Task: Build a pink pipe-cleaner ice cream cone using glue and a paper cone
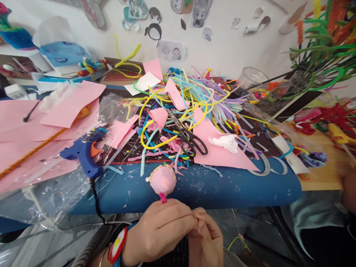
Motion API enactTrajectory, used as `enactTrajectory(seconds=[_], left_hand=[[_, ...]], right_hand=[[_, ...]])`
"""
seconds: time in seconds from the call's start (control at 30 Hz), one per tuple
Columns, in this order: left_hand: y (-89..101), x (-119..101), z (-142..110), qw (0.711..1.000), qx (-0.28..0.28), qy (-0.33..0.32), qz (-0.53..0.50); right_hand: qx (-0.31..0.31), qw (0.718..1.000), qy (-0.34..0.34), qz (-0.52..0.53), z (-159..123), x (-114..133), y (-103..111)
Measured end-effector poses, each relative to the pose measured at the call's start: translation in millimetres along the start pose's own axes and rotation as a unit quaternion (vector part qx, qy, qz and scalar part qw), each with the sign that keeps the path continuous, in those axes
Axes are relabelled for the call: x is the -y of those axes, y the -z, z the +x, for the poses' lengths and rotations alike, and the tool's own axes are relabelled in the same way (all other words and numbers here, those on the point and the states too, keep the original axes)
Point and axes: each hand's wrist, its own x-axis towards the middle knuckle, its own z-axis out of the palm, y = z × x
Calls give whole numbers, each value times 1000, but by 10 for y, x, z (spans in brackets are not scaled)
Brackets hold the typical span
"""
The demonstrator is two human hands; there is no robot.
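Observation:
My left hand [164,228], with a red, white and yellow band on its wrist, is closed, and its fingertips meet those of my right hand [208,235]. The right hand is closed in a pinch too. Whatever lies between the fingertips is hidden or too small to make out. Just beyond the left knuckles, a pale pink cone-shaped piece [163,179] with a yellowish rim rests on the blue table edge [222,189]. A short magenta fuzzy stub [162,197] shows between the cone and the left hand; I cannot tell whether the hand touches it.
Black-handled scissors [191,142] lie on a tangle of pipe cleaners [205,96]. Pink sheets [219,148] are spread about. At left is a blue glue gun [85,152] with a black cord. A tape ring [260,167] sits at right, near another person's arm [349,185].

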Motion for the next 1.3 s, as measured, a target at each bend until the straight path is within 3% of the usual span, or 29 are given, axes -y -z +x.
enactTrajectory(seconds=[0.13, 0.63, 0.87, 1.13, 1.3], left_hand=[[-33, 15, -18, 999, -33, 2, -8], [13, 41, -46, 999, 12, -33, -26], [0, 18, -19, 999, 15, -3, -38], [-70, -17, -23, 999, -18, 30, -41], [-95, -13, -38, 997, -48, 30, -45]], right_hand=[[0, 999, -33, 35, -12, -15, 18], [14, 1000, -20, 18, -5, 48, -2], [18, 1000, 3, -24, 8, 57, -24], [-8, 998, -43, 38, -12, 42, -53], [11, 996, -58, 63, -19, 28, -32]])
